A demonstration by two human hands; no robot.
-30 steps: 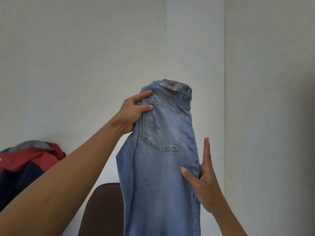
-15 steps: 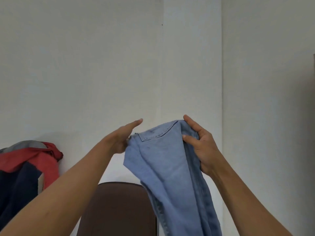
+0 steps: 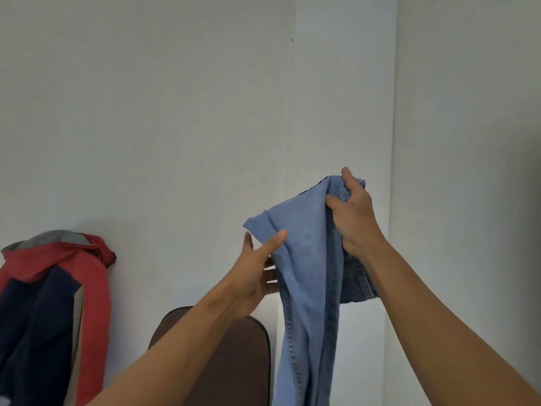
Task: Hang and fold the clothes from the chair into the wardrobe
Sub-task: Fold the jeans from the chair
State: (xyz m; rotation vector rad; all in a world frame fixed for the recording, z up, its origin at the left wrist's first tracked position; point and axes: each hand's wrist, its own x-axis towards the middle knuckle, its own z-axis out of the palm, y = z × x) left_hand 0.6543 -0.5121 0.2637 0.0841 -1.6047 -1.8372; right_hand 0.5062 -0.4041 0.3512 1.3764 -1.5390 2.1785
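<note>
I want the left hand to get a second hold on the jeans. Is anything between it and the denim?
Nothing visible is. The left hand touches the jeans with its thumb at their left fold; the right hand grips the bunched top. The chair back stands lower.

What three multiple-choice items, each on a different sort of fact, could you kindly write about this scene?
1. Where is the red and navy jacket? A) left of the chair B) over the jeans C) in the right hand
2. What colour are the jeans? A) black B) light blue C) green
3. What is the right hand doing? A) hanging empty B) resting on the chair C) gripping the jeans
Answers: 1 A, it hangs at far left, past the chair; 2 B, pale blue denim; 3 C, fingers curl round the bunched fabric.
</note>
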